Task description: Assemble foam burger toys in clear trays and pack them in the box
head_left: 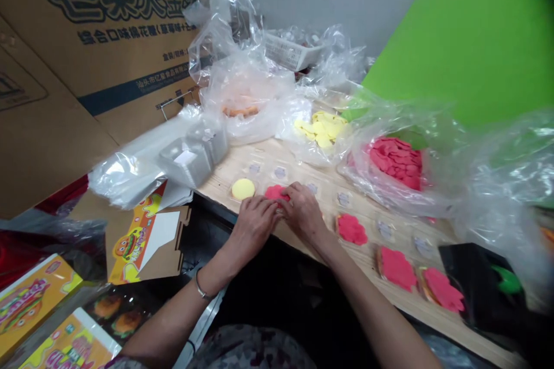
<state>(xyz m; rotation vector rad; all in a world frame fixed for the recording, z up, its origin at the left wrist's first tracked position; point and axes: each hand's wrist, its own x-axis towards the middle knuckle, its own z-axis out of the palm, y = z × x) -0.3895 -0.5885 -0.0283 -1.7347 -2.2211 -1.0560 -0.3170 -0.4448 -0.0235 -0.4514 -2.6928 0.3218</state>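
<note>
My left hand (253, 228) and my right hand (303, 210) meet over a red wavy-edged slice (276, 192), their fingers on it and hiding much of it. It lies on a row of moulded tray cells along the wooden table (264, 153). To its left sits a round yellow disc (243, 189). Further right, several similar red slices lie on round bases, including one (351, 229) and another (397, 268). Behind them, a clear bag holds a heap of red slices (398, 161). Yellow pieces (322, 128) lie in another bag, and orange round pieces (240, 109) show in a third.
A large printed cardboard carton (99, 29) leans at the left. A stack of clear plastic trays (194, 155) stands at the table's near left, beside a flat burger-printed card (145, 239). A white plastic basket (289, 52) sits behind the bags. A black bag (480, 282) lies at right.
</note>
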